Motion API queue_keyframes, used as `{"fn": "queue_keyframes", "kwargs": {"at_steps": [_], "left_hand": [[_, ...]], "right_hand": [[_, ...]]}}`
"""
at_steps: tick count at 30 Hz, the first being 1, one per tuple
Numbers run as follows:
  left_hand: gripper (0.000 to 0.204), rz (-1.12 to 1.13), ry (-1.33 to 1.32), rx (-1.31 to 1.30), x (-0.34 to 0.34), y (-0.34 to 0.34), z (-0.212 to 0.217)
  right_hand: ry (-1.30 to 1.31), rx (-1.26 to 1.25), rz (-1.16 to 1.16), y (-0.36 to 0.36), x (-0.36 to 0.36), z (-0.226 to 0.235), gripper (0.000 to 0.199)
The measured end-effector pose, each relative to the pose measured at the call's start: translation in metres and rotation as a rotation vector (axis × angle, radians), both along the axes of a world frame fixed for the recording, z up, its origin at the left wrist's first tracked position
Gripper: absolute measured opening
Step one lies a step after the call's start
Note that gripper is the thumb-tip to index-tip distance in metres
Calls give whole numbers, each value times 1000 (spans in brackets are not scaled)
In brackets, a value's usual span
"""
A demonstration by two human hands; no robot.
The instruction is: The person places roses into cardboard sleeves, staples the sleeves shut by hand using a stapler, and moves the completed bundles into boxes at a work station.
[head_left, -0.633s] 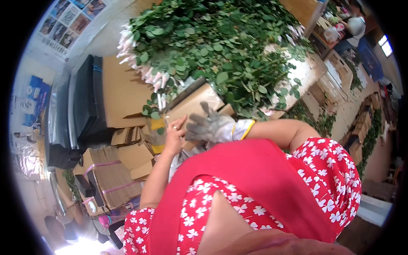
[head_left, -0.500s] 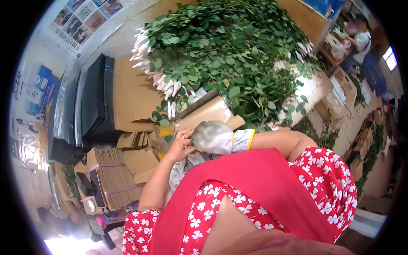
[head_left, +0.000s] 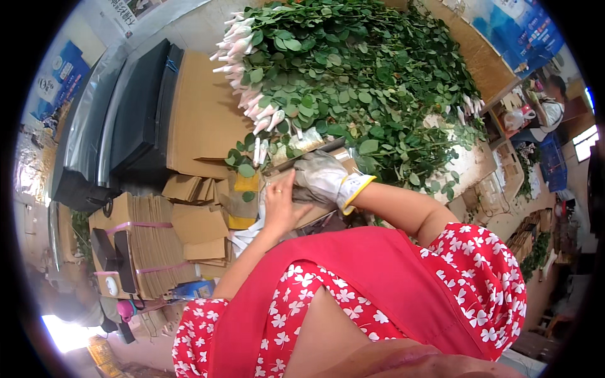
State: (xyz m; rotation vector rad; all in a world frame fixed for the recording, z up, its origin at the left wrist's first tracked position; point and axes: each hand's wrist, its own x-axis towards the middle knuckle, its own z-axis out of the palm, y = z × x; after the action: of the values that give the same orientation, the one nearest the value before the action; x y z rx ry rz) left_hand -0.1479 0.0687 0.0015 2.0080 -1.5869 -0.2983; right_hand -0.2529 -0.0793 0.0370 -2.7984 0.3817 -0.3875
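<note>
My bare left hand [head_left: 282, 205], with a ring on one finger, lies against the near left side of a brown cardboard piece [head_left: 309, 216]. Its fingers are stretched out and the thumb is spread, so it is open. My right hand [head_left: 322, 176] wears a grey and white work glove with a yellow cuff edge. It rests on top of the same cardboard with its fingers laid out flat, partly hidden by the glove's bulk. A dark strip [head_left: 301, 156] runs along the cardboard's far edge. White crumpled material [head_left: 244, 239] shows under my left wrist.
Beyond my hands lies a big heap of leafy rose stems [head_left: 365, 82], with white-wrapped buds [head_left: 268, 118] at its left. Black panels [head_left: 142, 116] and a cardboard sheet [head_left: 205, 120] stand at left, above a strapped cardboard stack [head_left: 154, 246]. A person [head_left: 548, 110] is at far right.
My hands were close together over the cardboard; now the right has moved a little away and up, and the left hand's fingers have straightened. The whole view has shifted slightly.
</note>
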Motion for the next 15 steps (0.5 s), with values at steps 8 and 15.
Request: {"fn": "queue_keyframes", "kwargs": {"at_steps": [8, 15], "left_hand": [[45, 108, -28, -81, 10, -14, -4], [32, 321, 196, -47, 7, -25, -1]], "right_hand": [[654, -232, -613, -69, -111, 45, 31], [68, 2, 175, 12, -10, 38, 72]]}}
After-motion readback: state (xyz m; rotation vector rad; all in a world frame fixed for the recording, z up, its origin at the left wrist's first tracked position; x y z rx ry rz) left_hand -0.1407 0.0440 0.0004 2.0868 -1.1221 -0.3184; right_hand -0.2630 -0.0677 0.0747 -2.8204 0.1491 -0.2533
